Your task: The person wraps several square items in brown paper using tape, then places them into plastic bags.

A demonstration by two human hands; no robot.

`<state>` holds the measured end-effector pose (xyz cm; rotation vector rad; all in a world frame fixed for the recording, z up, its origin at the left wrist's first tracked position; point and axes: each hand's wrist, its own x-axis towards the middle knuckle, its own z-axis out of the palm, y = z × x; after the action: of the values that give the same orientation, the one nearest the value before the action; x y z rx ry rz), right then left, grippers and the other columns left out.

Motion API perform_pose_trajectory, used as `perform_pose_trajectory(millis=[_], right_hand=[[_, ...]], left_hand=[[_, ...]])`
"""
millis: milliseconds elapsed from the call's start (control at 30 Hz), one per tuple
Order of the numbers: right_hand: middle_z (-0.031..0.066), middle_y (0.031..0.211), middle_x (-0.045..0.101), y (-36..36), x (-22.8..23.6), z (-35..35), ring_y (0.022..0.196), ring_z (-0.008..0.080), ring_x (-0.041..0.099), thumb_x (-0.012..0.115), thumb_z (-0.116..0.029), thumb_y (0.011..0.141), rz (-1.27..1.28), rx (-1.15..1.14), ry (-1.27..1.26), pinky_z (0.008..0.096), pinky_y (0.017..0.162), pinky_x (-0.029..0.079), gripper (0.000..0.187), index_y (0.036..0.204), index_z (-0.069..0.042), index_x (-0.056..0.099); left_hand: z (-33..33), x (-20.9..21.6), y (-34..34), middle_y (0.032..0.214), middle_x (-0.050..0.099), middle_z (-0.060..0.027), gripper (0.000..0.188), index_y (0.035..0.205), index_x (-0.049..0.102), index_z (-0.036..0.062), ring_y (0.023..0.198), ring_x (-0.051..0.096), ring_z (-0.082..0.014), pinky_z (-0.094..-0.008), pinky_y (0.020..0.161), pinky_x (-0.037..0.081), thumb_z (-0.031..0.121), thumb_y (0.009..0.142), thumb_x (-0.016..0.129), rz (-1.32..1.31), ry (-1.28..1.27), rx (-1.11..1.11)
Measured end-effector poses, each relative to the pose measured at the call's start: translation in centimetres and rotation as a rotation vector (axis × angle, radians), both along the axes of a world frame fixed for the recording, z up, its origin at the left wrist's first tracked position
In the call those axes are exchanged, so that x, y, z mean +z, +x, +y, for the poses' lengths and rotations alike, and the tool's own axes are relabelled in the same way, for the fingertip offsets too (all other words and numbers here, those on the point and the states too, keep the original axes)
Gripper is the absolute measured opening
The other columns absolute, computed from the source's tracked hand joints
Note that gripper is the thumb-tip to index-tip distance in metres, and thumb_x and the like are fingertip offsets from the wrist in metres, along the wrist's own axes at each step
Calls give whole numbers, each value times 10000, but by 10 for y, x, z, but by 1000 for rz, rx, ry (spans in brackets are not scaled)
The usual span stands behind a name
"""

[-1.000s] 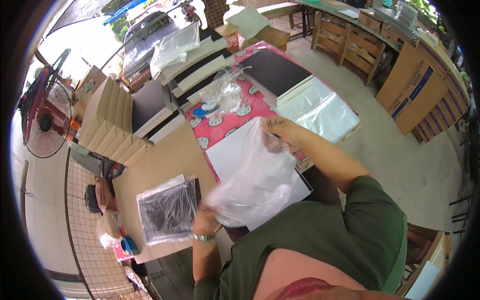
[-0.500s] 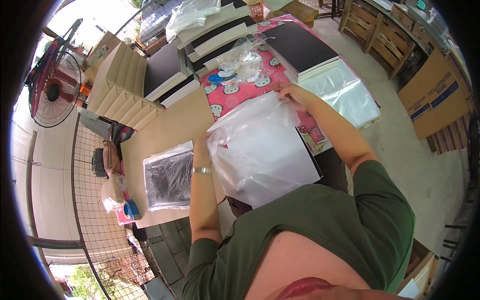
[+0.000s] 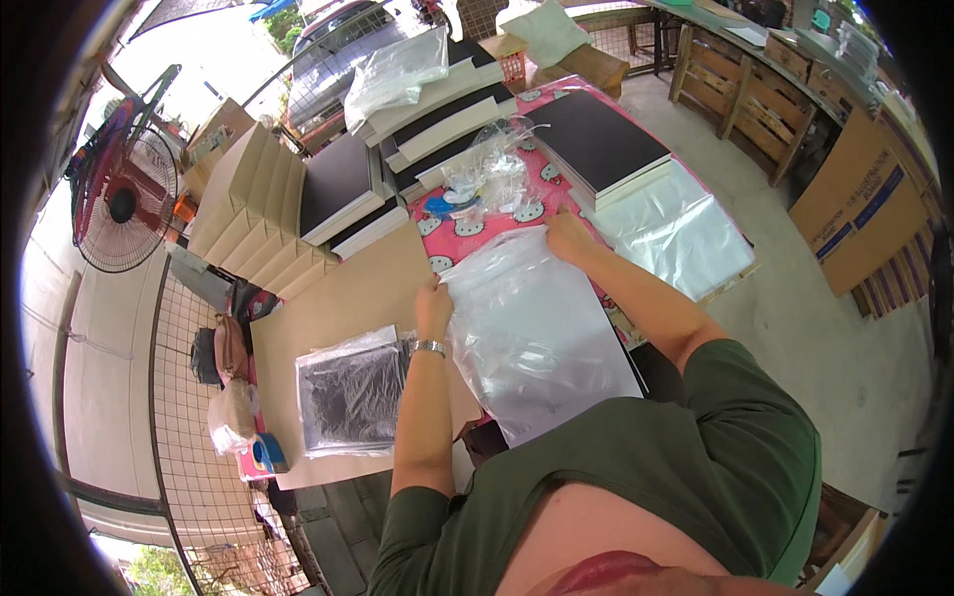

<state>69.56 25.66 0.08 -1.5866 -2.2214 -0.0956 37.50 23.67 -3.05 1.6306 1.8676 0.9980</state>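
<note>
A clear plastic bag (image 3: 517,288) lies over a white board (image 3: 571,363) in front of me, its near end reaching my shirt. A dark edge shows along the board's right side. My left hand (image 3: 433,306) is closed on the bag's far left corner, and a metal watch circles that wrist. At the far right corner, my right hand (image 3: 571,236) pinches the plastic, its fingertips partly hidden. To the left of my left forearm, a black board wrapped in clear plastic (image 3: 350,392) rests on a brown sheet (image 3: 397,263).
Black-topped board stacks (image 3: 601,139) and brown-wrapped packs (image 3: 263,204) stand at the back. Clear plastic sleeves (image 3: 681,233) lie right, crumpled plastic (image 3: 502,169) on the pink cloth (image 3: 467,243). A tape dispenser (image 3: 266,453) sits left; a fan (image 3: 124,204) stands beyond.
Both hands have drawn the bag's far edge out flatter over the white board. My right hand has come lower and nearer. The view has shifted slightly.
</note>
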Motion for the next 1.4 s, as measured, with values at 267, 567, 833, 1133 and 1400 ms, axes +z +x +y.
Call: perform_pose_trajectory(millis=[267,567,833,1133,1400], right_hand=[[184,769,598,7,122,-29,782,357,560,519,-129,757,346,-93,78,461,722,453,179,834,-10,627],[63,823,620,39,308,-104,678,108,624,487,-27,832,1332,465,-882,236,602,533,215,1024,38,559],[81,907,631,64,212,-122,780,148,650,520,-14,840,1672,421,-1068,288,686,569,227,1065,16,538],[80,907,651,49,228,-107,717,142,656,510,-33,841,1528,363,-816,270,632,553,252,1088,3,548],[64,944,636,57,101,-98,787,160,643,469,-10,835,1708,285,-1115,314,716,549,240,1068,-21,529]], left_hand=[[-41,165,11,528,484,-28,280,826,660,-2,488,420,-132,-290,486,355,247,821,531,-245,95,-53],[-143,349,-21,859,630,-80,338,1078,571,-47,632,575,-126,-249,595,487,121,787,610,-731,-486,-407],[-165,246,-26,1086,602,-120,378,1195,499,3,894,615,-193,-342,736,536,238,899,503,-702,-323,-524],[-119,216,-42,1177,545,-177,535,1250,440,11,1042,558,-308,-402,811,519,430,925,373,-1285,-251,-555],[-130,144,-2,1069,583,-172,457,1164,517,9,938,594,-233,-327,787,501,385,923,421,-627,-470,-324]])
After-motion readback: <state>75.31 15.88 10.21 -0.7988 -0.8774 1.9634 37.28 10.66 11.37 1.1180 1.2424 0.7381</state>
